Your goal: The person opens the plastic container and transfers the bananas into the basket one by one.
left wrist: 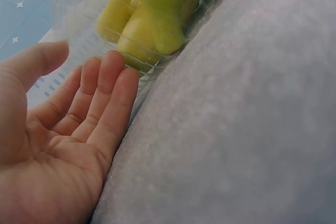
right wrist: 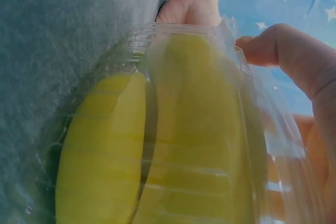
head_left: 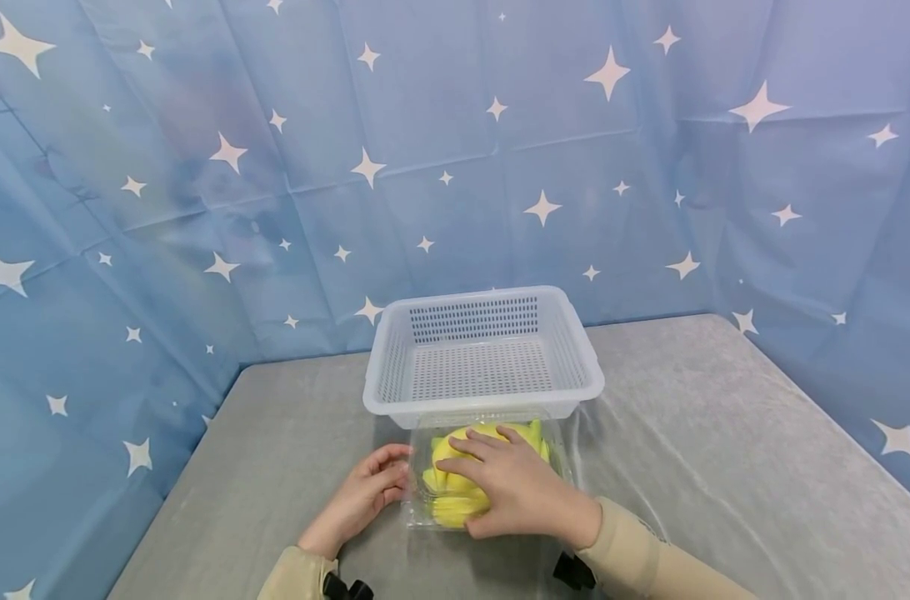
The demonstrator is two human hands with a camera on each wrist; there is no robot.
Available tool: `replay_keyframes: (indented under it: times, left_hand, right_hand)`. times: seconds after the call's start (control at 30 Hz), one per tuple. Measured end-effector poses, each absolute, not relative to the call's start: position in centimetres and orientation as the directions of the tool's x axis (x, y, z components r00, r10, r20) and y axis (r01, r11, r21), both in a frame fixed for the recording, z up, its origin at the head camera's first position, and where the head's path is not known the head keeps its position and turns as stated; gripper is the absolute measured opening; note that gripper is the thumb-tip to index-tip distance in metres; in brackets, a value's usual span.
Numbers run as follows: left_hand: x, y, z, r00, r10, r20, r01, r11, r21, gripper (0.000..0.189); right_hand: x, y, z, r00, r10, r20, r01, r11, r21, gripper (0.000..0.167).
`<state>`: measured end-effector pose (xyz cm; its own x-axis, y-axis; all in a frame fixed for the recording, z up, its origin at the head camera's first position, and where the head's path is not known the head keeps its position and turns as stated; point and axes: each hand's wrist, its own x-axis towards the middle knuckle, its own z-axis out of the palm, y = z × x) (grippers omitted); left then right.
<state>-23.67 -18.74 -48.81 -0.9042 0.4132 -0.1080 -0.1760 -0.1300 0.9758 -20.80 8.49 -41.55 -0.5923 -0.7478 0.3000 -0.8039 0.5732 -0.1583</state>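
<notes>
A clear plastic clamshell box stands on the grey cloth, holding several yellow, green-tinged fruits that look like bananas. My right hand lies over the top of the box, fingers spread across the lid and thumb toward its near edge. In the right wrist view the thumb is at the lid's rim, with the fruits seen through the plastic. Beside the box's left wall is my left hand, its fingers loosely bent. The left wrist view shows its palm empty, fingertips right at the box wall.
Directly behind the box stands a white perforated plastic basket, with nothing inside. Grey cloth covers the table. Blue curtains with white stars hang behind it and along both sides.
</notes>
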Motion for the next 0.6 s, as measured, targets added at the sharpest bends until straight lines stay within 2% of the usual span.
replay_keyframes:
  times: [0.33, 0.6]
  left_hand:
    - [-23.71, -18.49, -48.73, -0.906, 0.405, -0.126, -0.189, -0.12, 0.975, 0.031]
    - [-23.58, -18.51, -48.73, -0.909, 0.401, -0.117, -0.187, -0.138, 0.973, 0.031]
  right_hand:
    - [-20.04, 7.94, -41.63, -0.637, -0.715, 0.288, -0.76, 0.645, -0.079, 0.065]
    - [-20.01, 7.66, -41.64, -0.642, -0.705, 0.302, -0.755, 0.648, -0.094, 0.068]
